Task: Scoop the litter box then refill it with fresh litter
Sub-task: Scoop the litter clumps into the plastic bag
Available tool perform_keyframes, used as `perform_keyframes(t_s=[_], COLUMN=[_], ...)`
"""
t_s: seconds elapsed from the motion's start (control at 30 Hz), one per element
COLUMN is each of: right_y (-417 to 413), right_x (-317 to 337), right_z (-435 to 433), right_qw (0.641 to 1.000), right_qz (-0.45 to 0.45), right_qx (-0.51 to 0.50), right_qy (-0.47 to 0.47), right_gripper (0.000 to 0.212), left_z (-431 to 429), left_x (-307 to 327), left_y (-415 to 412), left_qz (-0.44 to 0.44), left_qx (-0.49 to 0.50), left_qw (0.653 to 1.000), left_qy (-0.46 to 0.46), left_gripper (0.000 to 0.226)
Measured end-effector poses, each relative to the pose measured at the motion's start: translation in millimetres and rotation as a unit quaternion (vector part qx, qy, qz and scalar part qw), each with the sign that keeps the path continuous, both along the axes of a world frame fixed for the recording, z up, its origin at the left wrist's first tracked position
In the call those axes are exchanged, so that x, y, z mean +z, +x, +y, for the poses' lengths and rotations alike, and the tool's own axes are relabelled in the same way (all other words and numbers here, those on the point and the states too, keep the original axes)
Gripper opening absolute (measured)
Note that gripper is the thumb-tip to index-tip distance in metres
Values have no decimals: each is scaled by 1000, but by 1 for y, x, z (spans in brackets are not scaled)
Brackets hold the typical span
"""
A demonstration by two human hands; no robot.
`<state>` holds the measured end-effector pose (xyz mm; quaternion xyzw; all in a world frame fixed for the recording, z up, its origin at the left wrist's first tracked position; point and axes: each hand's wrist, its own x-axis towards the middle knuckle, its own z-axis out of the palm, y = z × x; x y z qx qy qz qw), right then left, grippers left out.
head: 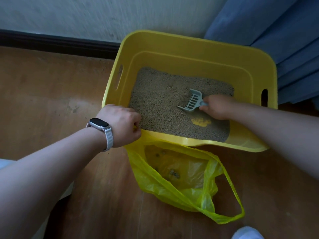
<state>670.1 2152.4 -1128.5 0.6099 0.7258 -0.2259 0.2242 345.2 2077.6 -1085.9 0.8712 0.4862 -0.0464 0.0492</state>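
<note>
Litter box [189, 56]: yellow, open-topped, on the wooden floor [43, 92] against the white wall [86, 14], with a blue curtain [276, 31] just beside its far right corner.
Litter [160, 104]: a tan, grainy layer covering most of the bottom. 1 bare patch [201, 121] of yellow shows through near the right hand, likely where the bed is thin.
Left hand [120, 123]: fingers curled over the box's near-left rim, gripping it. This probably steadies the box so it does not slide while the other hand digs. A watch [99, 124] sits on this wrist.
Right hand [217, 106]: closed around the handle of the scoop [191, 102], reaching in from the right side.
Scoop: grey, slotted, its front edge down in the litter and pointing left. The slots are there to let loose grains fall through and keep the lumps.
Bag [172, 183]: thin yellow plastic, lying open on the floor and touching the box's near edge. It seems placed so a loaded scoop has only a short way to travel.
Clumps [174, 173]: a few dark lumps lie inside the bag, so the scooping looks partly done.
Stage: scooping, by my reading. No container of fresh litter is in view, so the refill is not yet begun.
Risk: a hard push could spill grains over the low near edge.
</note>
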Motion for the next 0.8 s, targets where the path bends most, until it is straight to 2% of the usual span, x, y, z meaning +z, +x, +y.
perform_keyframes(t_s=[0.63,0.8], right_y=[-38,-44], right_x=[-5,-6], right_z=[56,62], right_qw=[999,998], right_qz=[18,24], right_qx=[-30,-32], right_qy=[11,39], right_gripper=[34,35], left_z=[0,-1], left_x=[-3,-3], left_y=[0,2], left_qz=[-16,-20], left_qx=[-16,-12], left_qw=[1000,1000], left_qy=[5,1], left_gripper=[16,17])
